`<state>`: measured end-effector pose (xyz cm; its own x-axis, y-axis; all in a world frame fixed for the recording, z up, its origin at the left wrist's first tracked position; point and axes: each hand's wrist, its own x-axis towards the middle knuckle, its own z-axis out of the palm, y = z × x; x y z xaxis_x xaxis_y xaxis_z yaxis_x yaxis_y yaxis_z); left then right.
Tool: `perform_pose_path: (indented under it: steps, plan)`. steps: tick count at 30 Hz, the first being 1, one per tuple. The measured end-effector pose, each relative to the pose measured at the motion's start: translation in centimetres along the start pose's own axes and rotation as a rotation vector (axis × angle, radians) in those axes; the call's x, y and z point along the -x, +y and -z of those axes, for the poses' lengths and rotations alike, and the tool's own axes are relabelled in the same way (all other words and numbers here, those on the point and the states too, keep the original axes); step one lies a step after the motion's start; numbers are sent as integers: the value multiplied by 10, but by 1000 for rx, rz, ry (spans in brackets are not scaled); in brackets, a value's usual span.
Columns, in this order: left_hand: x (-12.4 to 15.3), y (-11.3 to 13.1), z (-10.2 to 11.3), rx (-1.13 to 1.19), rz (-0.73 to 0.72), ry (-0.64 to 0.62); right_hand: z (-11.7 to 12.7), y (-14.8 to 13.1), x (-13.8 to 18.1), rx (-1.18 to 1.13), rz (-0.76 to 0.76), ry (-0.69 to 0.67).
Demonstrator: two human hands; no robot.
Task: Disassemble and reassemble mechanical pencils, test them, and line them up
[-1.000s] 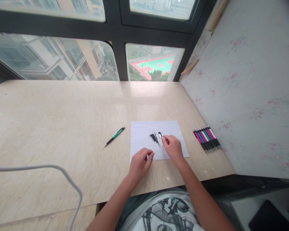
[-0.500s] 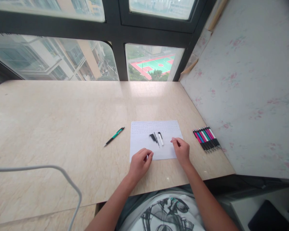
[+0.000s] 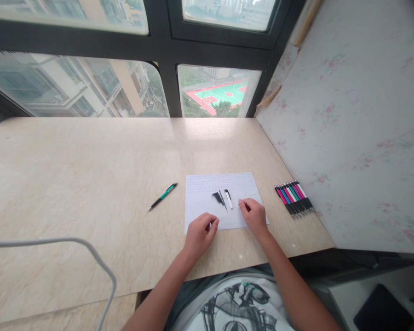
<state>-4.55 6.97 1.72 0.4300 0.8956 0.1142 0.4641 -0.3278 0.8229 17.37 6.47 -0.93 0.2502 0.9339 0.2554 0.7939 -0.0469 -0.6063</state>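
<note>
Noted left hand (image 3: 202,233) and right hand (image 3: 254,217) loosely curled, without discernible hold on anything, near pen barrel (image 3: 229,201) and refill (image 3: 223,200) on paper (image 3: 200,215), liable to roll if nudged by a knuckle.

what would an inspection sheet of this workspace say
Surface: pale marbled desk, with a sheet of paper
Items at hand: clipped pen barrel, thin dark rod and small black parts, on the paper
Clutter: green-and-black pen left of the paper; row of pens to its right
Hands: left hand at the paper's near edge, right hand beside the barrel, both curled; nothing seen in either
Cables: pale cable, lower left
Surroundings: dark window frame ahead, flower-patterned wall at right
</note>
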Motion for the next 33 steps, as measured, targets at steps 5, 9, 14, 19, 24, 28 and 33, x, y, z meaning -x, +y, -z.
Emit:
perform_pose_path:
  steps: [5,9,14,19,24,28,33]
  plan:
    - [0,1,1,-8,-6,-2,-1,0,0,29,16,-4]
    - [0,0,0,-14,-8,-19,-2,1,0,33,13,-11]
    - [0,0,0,-27,-15,-26,-1,0,0,34,10,-12]
    - [1,-2,-1,-37,-18,-30,-2,1,0,37,35,0]
    - [2,-3,-3,-32,-18,-36,-5,5,0,69,60,13]
    - [2,-4,-3,-31,-26,-40,-7,7,0,93,66,6]
    - [2,-4,-3,-25,-33,-46,-7,7,0,105,62,2]
